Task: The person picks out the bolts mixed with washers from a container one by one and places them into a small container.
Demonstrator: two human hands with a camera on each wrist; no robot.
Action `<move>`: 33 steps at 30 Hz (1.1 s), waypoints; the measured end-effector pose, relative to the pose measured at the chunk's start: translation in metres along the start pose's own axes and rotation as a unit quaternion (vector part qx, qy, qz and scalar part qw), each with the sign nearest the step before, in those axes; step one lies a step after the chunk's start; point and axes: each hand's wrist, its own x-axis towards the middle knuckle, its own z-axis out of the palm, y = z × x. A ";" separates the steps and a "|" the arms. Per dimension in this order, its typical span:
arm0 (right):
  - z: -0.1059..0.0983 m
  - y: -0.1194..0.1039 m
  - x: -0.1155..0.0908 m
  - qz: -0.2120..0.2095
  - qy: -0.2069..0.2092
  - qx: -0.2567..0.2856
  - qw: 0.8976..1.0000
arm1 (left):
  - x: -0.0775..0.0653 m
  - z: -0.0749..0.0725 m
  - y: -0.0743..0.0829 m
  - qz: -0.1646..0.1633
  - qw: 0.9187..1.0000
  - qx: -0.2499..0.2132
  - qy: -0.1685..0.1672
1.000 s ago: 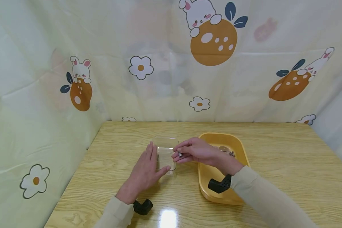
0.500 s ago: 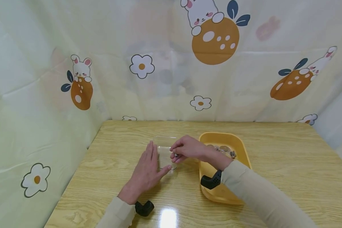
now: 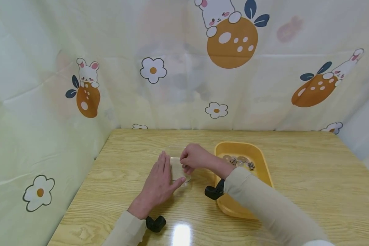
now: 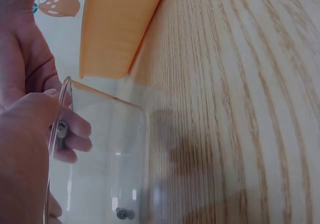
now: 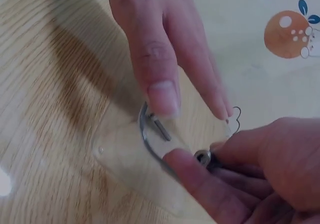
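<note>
A clear plastic box (image 3: 176,169) stands on the wooden table. My left hand (image 3: 156,184) rests against it with straight fingers along its left side, the thumb at the near rim. Over the box's right side, my right hand (image 3: 196,157) pinches a small metal socket-head screw (image 5: 202,158) between its fingers. The left wrist view shows that held screw (image 4: 61,130) through the clear wall. Another screw (image 5: 160,128) lies on the bottom inside the box, partly behind the rim in the right wrist view.
To the right stands a yellow-orange tray (image 3: 232,207), with my right forearm passing over it. Several metal screws (image 3: 251,166) and shiny round flat pieces (image 3: 243,159) lie at its far end. A patterned curtain (image 3: 172,99) hangs behind the table.
My right hand has moved left over the box with the screw and turned its fingers downward. More of the tray's contents shows. The left hand stays nearly still.
</note>
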 end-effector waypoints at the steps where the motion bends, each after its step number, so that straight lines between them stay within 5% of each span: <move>1: 0.000 -0.002 0.001 -0.001 0.003 -0.017 1.000 | 0.000 0.000 0.000 -0.001 1.000 0.001 -0.001; 13: 0.010 -0.013 0.008 -0.063 0.026 -0.208 0.976 | 0.000 -0.004 0.001 -0.010 1.000 0.002 -0.016; 22: 0.017 -0.020 0.009 -0.041 0.024 -0.293 0.955 | 0.001 -0.005 0.003 -0.012 1.000 -0.006 -0.018; 27: 0.021 -0.020 0.007 -0.038 0.020 -0.306 0.951 | 0.002 -0.005 0.003 -0.013 1.000 -0.010 -0.024; 33: 0.017 -0.011 0.008 -0.102 0.017 -0.258 0.961 | 0.000 -0.006 0.004 -0.019 0.999 -0.008 -0.034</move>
